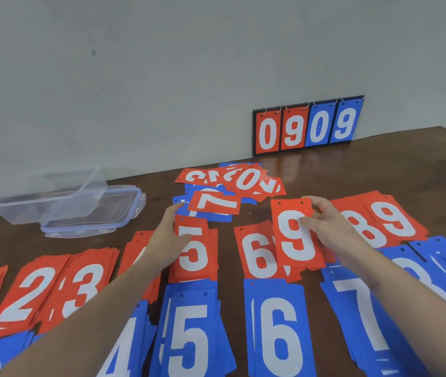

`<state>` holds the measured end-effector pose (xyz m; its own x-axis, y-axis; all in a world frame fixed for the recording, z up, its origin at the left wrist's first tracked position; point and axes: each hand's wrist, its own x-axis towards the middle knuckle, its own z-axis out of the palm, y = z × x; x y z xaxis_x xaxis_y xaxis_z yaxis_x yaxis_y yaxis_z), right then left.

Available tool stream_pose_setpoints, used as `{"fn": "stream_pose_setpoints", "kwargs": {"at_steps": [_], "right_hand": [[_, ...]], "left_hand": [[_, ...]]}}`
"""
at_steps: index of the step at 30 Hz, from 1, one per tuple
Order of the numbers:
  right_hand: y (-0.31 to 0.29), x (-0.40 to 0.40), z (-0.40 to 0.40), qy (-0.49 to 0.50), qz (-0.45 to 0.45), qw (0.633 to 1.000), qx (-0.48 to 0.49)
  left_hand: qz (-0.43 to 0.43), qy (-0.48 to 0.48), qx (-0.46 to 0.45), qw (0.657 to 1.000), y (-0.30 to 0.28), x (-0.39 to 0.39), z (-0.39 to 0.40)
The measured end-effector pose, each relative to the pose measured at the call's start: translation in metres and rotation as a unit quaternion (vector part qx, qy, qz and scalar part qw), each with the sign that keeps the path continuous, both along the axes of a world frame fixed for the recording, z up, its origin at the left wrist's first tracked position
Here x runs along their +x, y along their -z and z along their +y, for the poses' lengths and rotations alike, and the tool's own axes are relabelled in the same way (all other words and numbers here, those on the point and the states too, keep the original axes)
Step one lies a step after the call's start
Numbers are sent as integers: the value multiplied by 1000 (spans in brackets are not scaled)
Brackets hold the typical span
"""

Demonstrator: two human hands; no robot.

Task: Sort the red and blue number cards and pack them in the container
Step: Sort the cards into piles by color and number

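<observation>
Brown worktop runs to a grey wall, where a scoreboard leans. Nearer than it, the right hand pinches a red 9 card above the red 6 pile; the red 9 pile lies just right of it. Carry it there flat, holes aligned. The left hand rests relaxed on the red 5 pile. Unsorted cards remain; far left waits the container, with nothing in it.
</observation>
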<state>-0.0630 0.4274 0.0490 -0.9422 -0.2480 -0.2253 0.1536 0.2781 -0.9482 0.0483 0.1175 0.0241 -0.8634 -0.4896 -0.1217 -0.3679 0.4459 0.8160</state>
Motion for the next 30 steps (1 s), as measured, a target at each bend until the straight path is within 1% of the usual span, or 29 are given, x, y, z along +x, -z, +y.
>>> {"fn": "stream_pose_setpoints", "kwargs": {"at_steps": [1,3,4,6,11,14,16,19,23,26,30], "right_hand": [[0,0,1,-1,0,1000,3],[1,-1,4,-2,2,1000,4],[1,-1,6,0,4,1000,3],[-1,1,12,9,14,1000,-4],[-3,5,39,37,27,999,0],[-2,7,61,68,50,996,4],[-4,10,77,100,66,993,19],[-6,14,104,147,42,988,21],[-5,16,135,175,26,983,40],[-3,15,155,199,37,978,48],[-3,-2,180,205,44,976,56]], "left_hand": [[-23,13,-66,997,3,-1,-2],[-67,32,-206,976,6,-3,-2],[-75,35,-247,965,6,-4,0],[-66,37,-273,959,4,-7,5],[26,83,-248,965,-4,-21,30],[63,127,-231,963,-7,-33,54],[72,153,-215,962,-8,-42,71],[82,198,-200,956,-8,-56,96],[93,238,-190,948,-7,-75,127],[100,264,-189,941,-4,-89,152],[97,284,-183,936,0,-107,178]]}}
